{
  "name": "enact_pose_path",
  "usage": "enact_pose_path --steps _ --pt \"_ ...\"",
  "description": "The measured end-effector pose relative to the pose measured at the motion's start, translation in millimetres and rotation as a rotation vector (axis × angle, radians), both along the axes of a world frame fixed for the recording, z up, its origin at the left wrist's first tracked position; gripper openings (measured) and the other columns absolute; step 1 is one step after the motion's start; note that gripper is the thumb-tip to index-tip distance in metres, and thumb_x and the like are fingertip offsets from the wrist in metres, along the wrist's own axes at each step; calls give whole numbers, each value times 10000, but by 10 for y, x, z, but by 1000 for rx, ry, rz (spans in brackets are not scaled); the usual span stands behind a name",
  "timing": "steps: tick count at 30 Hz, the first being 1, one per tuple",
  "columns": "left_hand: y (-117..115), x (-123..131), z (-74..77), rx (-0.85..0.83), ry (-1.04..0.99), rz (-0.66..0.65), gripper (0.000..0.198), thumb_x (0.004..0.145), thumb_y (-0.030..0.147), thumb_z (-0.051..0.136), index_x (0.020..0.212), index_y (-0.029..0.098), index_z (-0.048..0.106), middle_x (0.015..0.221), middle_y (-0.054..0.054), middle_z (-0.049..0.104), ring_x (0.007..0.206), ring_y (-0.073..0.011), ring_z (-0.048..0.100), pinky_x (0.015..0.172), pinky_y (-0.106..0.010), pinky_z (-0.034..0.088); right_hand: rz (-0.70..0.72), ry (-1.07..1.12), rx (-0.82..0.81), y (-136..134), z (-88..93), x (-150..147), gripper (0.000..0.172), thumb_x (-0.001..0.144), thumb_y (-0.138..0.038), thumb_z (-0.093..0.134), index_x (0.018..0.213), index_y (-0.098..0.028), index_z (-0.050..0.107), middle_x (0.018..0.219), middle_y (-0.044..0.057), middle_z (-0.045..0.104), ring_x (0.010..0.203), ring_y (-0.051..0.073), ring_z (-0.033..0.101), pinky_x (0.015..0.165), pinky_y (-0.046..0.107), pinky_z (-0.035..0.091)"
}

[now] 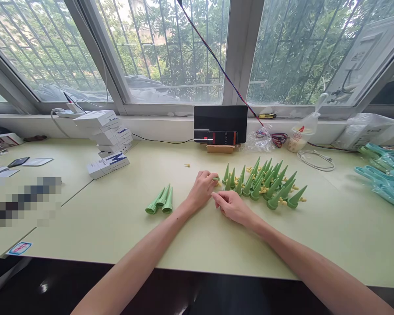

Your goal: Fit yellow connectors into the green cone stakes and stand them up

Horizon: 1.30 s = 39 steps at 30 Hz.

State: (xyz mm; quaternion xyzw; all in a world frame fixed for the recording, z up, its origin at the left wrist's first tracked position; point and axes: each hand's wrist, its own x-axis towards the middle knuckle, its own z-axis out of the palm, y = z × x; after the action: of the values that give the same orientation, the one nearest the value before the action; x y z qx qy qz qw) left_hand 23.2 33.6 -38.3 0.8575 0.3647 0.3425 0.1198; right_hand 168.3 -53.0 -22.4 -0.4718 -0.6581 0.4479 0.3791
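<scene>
Grasping a small green piece point(216, 179) in the bent fingers of the left hand point(201, 190), low over the pale table point(118, 236), with a bit of yellow showing just below the piece. Holding the right hand point(232, 205) just beside it, fingers curled inward and thumb drawn close; cannot tell whether gripping anything inside. Cannot tell touching from almost touching between the two hands.

To the right of the left hand and beyond the right one, see a crowd of green cones point(256, 191) standing on wide ends with tips up, and yellow pieces point(303, 200) poking out around the lower parts. Left of the left wrist, see three loose cones point(168, 203) lying close together, open ends toward the near edge. Farther back, find a single yellow bit point(187, 165) lying alone.

Behind the hands, see a dark screen point(221, 118) with a phone point(226, 138) propped in front. Well to the left, see piled white boxes point(108, 165); to the right, a bagged cup point(296, 141) and a coiled white cable point(315, 165).
</scene>
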Motion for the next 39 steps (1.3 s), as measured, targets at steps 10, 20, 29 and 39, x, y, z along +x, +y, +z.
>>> enact_pose_path --steps 10,20,29,39 --pt "-30 11 7 17 12 -24 111 951 217 496 900 188 590 936 -69 551 982 -226 419 842 -337 460 11 3 10 0 17 -7 427 951 -471 431 630 -188 440 475 -58 351 418 79 305 437 236 241" --pt "-14 25 -12 -45 -46 102 163 935 264 548 892 183 682 959 -81 590 1017 -243 424 891 -372 458 15 4 -7 2 -4 1 424 956 -475 427 641 -192 447 466 -64 325 407 80 299 434 235 227" --pt "-52 25 29 -13 -43 146 248 963 317 496 935 186 705 994 -90 599 1050 -247 444 908 -368 455 17 -1 -17 -2 6 3 422 960 -474 415 645 -195 443 462 -69 313 401 82 308 439 236 228" --pt "-126 -137 237 78 337 687 289 889 201 493 1145 148 617 1202 -200 516 1160 -367 432 969 -529 365 12 -23 14 23 -30 1 440 959 -494 409 645 -192 464 435 -65 344 405 90 325 461 242 245"
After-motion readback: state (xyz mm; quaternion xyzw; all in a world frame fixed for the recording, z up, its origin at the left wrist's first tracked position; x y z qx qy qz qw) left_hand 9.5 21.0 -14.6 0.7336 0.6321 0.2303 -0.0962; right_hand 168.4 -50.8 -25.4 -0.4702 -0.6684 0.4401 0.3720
